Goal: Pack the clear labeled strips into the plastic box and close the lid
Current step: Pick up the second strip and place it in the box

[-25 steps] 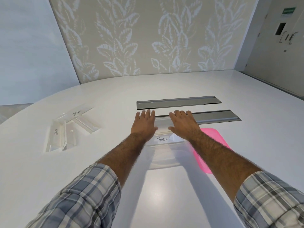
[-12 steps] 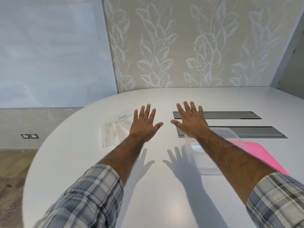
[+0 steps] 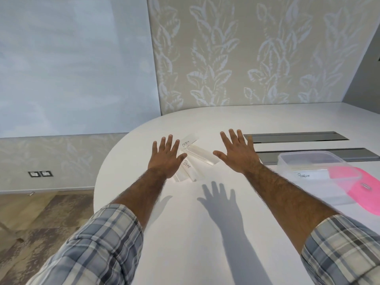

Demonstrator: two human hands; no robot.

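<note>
Two hands over the white table [image 3: 185,233], both flat, fingers spread, gripping nothing. Left hand [image 3: 166,159] hovers above the near-left end of a small cluster of clear strips; right hand [image 3: 238,155] is raised just to the right of the same cluster, its shadow falling on the table nearer the body.

Strips outside the box — three can be made out, though the left hand covers part of the group and more could lie beneath it. One labeled strip [image 3: 190,141] lies beyond the left fingertips, handwriting too small to read surely. An unlabeled clear bar [image 3: 202,156] runs between the two thumbs. A strip marked "BEAR" [image 3: 188,168] lies just right of the left wrist.

One plastic box [image 3: 304,159], clear and open, sits to the right of the right forearm. Inside it, one strip reading "PENGUIN" [image 3: 308,175]. One pink lid [image 3: 357,188] leans against the box's far-right side, off the rim.

Two grey slots [image 3: 298,137] are set in the table beyond the right hand. Plaid sleeves [image 3: 96,247] are rolled up on both forearms.
</note>
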